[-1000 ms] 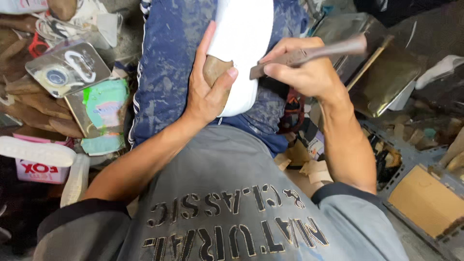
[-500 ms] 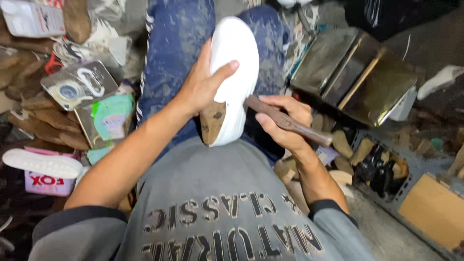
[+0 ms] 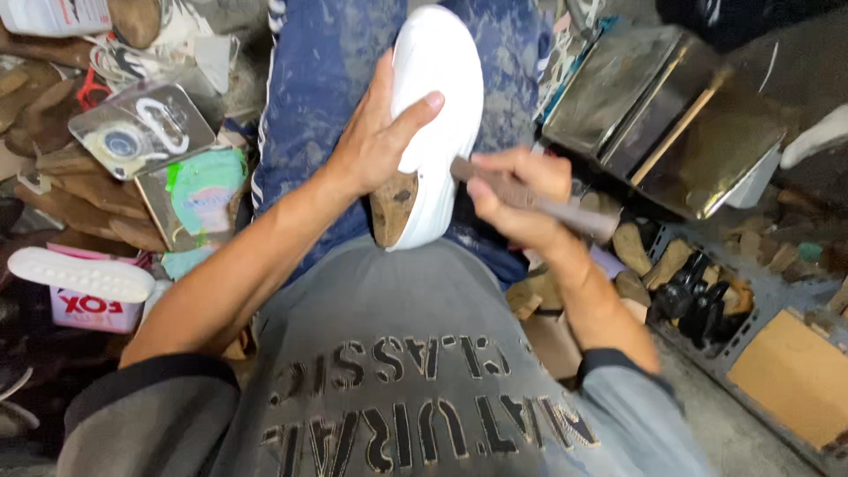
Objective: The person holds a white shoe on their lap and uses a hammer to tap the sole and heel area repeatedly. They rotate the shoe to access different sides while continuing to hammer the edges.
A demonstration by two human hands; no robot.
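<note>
A white shoe (image 3: 437,106) on a wooden last (image 3: 394,208) is held on the lap at centre. Metal trays (image 3: 662,115) are seen at 2 o'clock, flat tins (image 3: 141,128) at 10. The shoe is clasped by the left hand (image 3: 375,141); a blurred tool (image 3: 530,199) is gripped by the right hand (image 3: 517,199).

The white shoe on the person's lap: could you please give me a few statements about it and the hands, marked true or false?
1. The left hand grips the white shoe from the side. True.
2. The right hand is empty. False: it holds a brown-handled tool against the shoe.
3. A wooden last shows at the shoe's opening. True.
4. The shoe lies on the floor. False: it rests on the blue trousers.
</note>
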